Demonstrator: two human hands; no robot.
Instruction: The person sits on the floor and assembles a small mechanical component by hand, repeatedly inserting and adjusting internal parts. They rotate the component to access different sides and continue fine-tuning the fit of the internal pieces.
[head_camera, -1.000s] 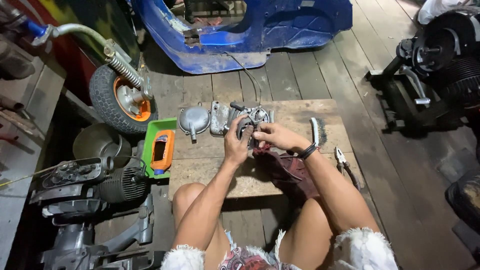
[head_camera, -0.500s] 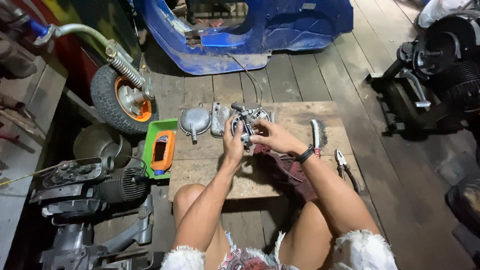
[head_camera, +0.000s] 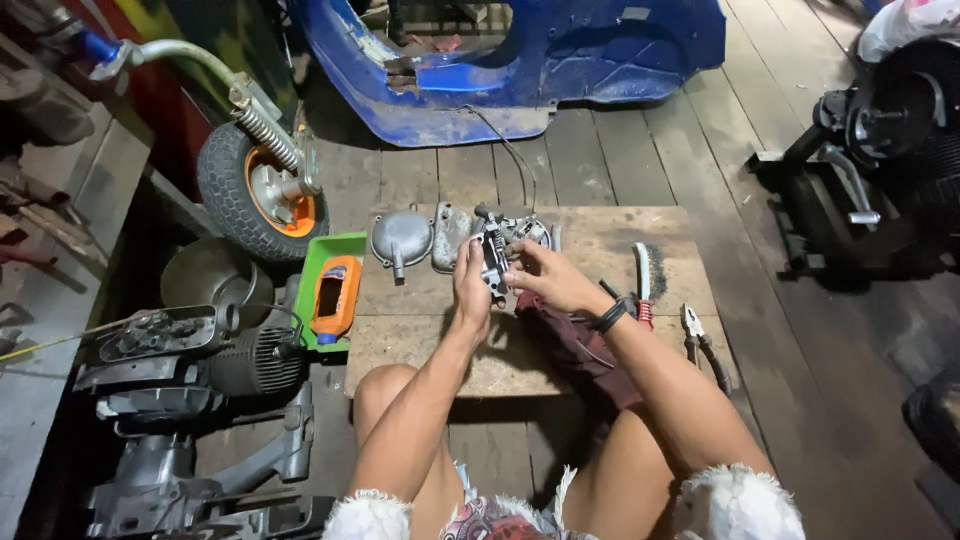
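Both hands gripping small metal carburetor (head_camera: 497, 252) above worn wooden board (head_camera: 620, 240): left hand (head_camera: 471, 290) wrapped round its side, right hand (head_camera: 547, 281) pinching from the right. Around it: domed grey cover (head_camera: 401, 238), flat cast plate (head_camera: 450, 235), wire brush (head_camera: 643, 275), pliers (head_camera: 700, 345), dark red rag (head_camera: 570, 335). Green tray (head_camera: 310, 290) with orange bottle (head_camera: 335, 297) at left, knobby wheel (head_camera: 262, 190) behind.
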